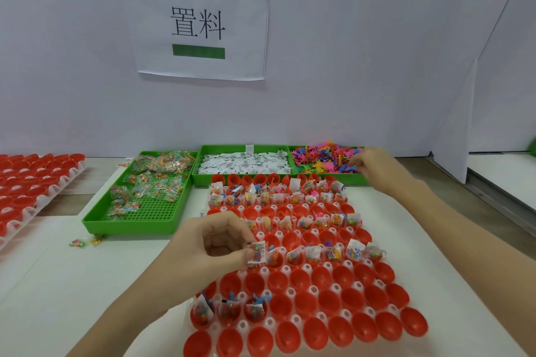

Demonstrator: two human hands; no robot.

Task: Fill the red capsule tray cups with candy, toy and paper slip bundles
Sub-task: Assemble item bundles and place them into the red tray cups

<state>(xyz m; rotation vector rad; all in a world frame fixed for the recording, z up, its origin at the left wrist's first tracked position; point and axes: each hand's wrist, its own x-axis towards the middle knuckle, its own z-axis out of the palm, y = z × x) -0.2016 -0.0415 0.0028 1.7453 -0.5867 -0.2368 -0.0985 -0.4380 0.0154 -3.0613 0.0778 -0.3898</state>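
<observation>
A tray of red capsule cups [342, 293] lies in front of me; many far cups and three near-left cups hold bundles. My left hand [214, 243] pinches a candy, toy and paper slip bundle [257, 253] over the tray's left edge. My right hand [374, 166] reaches into the green tray of colourful plastic toys [324, 158], fingertips among the toys; whether it holds one is hidden. A green tray of white paper slips [243, 164] sits in the middle. A green tray of candy packets [145, 191] sits left.
A second tray of red capsule cups [32, 182] lies at the far left. Loose candy packets [85, 242] lie on the white table sheet near the candy tray. A white wall with a printed paper sign [200, 23] stands behind the trays.
</observation>
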